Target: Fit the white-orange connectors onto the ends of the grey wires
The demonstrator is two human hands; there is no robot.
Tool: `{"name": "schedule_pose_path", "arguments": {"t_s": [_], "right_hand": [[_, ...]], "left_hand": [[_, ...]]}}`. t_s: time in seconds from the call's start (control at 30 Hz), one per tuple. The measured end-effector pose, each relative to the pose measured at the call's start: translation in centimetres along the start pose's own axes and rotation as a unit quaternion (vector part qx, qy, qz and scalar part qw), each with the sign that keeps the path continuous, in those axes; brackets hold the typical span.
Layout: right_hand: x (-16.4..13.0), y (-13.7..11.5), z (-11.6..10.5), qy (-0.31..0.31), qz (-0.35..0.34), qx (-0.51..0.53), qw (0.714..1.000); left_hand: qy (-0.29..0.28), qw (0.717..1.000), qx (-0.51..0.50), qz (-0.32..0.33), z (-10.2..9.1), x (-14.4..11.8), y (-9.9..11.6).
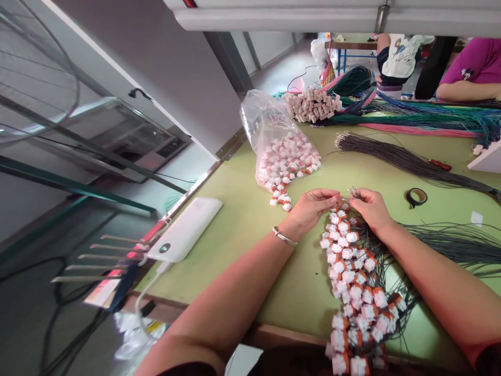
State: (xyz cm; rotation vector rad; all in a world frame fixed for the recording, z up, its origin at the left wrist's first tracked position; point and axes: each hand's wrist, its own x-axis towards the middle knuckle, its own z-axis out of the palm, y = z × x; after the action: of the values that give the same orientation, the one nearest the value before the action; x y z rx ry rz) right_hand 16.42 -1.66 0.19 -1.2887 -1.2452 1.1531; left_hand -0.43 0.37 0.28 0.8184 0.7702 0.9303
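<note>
My left hand [313, 208], with a bracelet at the wrist, pinches a small white-and-orange connector [338, 199] between thumb and fingers. Just to its right, my right hand [370, 208] is closed on thin dark wires [354, 194], their metal-tipped ends showing above the fingers. The two hands nearly meet over the table. Below them a long heap of white-and-orange connectors [352, 277] on dark wires runs down to the table's front edge. A clear plastic bag [258, 122] of loose connectors lies beyond my left hand, some spilling from its mouth.
On the green table [235, 250] lie a white power bank [186, 230] with a cable, a roll of black tape [416, 197], a dark wire bundle [399, 162] and a red-handled tool [440, 165]. Coloured wires [422, 112] cross the back. Co-workers [475, 73] sit beyond.
</note>
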Motion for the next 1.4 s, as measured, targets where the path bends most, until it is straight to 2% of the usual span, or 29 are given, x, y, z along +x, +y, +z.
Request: {"name": "schedule_pose_path", "arguments": {"t_s": [0.67, 0.8, 0.93, 1.0, 1.23, 1.4], "right_hand": [[-0.4, -0.4, 0.2, -0.006, 0.0, -0.063, 0.998], [-0.3, -0.1, 0.1, -0.002, -0.023, -0.104, 0.994], [-0.3, 0.2, 0.1, 0.005, -0.033, -0.125, 0.992], [-0.3, 0.2, 0.2, 0.0, -0.026, -0.117, 0.993], [-0.2, 0.1, 0.1, -0.034, -0.018, -0.11, 0.993], [-0.2, -0.2, 0.2, 0.002, 0.024, -0.07, 0.997]], "left_hand": [[-0.005, 1.0, -0.024, -0.003, -0.2, -0.1, -0.3], [-0.006, 0.999, 0.032, 0.02, -0.2, -0.1, -0.3], [0.02, 0.984, 0.144, 0.107, 0.3, -0.3, -0.1], [0.03, 0.974, 0.186, 0.125, 0.5, -0.4, -0.2], [0.033, 0.987, 0.136, 0.08, 1.2, -0.6, -1.0], [0.043, 0.994, 0.081, 0.067, 1.4, -0.7, -0.9]]}}
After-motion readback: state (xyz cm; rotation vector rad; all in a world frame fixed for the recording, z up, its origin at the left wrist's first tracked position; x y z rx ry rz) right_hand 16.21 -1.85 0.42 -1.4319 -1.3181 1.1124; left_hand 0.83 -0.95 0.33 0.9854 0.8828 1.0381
